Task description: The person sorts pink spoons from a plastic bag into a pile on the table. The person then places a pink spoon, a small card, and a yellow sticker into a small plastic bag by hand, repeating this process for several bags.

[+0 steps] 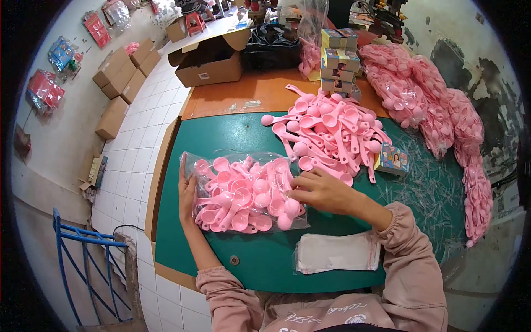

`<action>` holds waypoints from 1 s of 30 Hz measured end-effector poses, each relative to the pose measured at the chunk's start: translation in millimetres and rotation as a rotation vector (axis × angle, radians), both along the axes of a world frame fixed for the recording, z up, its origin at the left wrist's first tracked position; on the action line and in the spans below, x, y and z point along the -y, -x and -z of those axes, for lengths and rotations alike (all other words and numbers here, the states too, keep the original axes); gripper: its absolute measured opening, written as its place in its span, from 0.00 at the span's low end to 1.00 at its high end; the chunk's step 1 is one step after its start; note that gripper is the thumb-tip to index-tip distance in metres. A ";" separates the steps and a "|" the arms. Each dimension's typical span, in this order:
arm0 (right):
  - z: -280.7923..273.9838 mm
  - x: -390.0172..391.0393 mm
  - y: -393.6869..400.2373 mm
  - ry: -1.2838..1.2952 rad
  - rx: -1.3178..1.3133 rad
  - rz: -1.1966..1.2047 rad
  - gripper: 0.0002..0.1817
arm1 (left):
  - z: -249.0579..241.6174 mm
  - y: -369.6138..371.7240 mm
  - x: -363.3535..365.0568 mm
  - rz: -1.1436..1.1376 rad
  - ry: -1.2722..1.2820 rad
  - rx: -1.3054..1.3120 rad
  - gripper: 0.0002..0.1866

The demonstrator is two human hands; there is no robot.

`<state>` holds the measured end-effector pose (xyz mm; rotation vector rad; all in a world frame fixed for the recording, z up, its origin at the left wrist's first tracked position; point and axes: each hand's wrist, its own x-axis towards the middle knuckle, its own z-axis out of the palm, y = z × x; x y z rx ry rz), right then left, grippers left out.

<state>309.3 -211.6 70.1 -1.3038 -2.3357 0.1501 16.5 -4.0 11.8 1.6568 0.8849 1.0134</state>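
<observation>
A clear plastic bag [255,217] full of pink measuring spoons [241,196] lies on the green tabletop in front of me. My left hand [188,193] grips the bag's left edge, its fingers stretched along the side. At the right end, my right hand [321,191] has curled fingers closed on the plastic; the fingertips are partly hidden. Just beyond that hand is a heap of loose pink spoons [332,122]. A small stack of printed cards [393,159] stands beside the heap. Nearer to me, below my right wrist, lies a stack of flat clear plastic sleeves [337,253].
Bulging bags of pink spoons [420,88] line the table's right side. Thin clear strips [426,193] are scattered there. Bundled card stacks [339,61] and an open cardboard box [210,69] stand at the back. A round metal piece [234,260] lies near the front edge.
</observation>
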 end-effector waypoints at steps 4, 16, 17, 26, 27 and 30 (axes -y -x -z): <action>-3.5 3.1 -9.3 -0.049 -0.012 -0.031 0.15 | -13.3 -3.8 9.7 -0.017 0.083 -0.038 0.32; -37.2 9.7 -34.7 0.102 -0.082 -0.035 0.23 | -10.8 -4.9 8.4 -0.015 0.104 0.048 0.31; -42.8 10.0 -37.5 0.091 -0.091 -0.039 0.24 | -10.5 -4.8 8.3 -0.008 0.099 0.054 0.31; -69.5 -1.1 -95.8 -0.283 -0.063 0.539 0.18 | -5.8 -1.3 5.4 0.010 0.106 0.030 0.31; -61.1 -2.0 -90.9 -0.286 -0.063 0.538 0.18 | -6.1 -1.2 4.2 0.015 0.100 0.031 0.31; -28.7 2.8 -45.4 -0.196 0.205 0.565 0.17 | -9.3 -2.6 6.0 0.020 0.098 0.032 0.31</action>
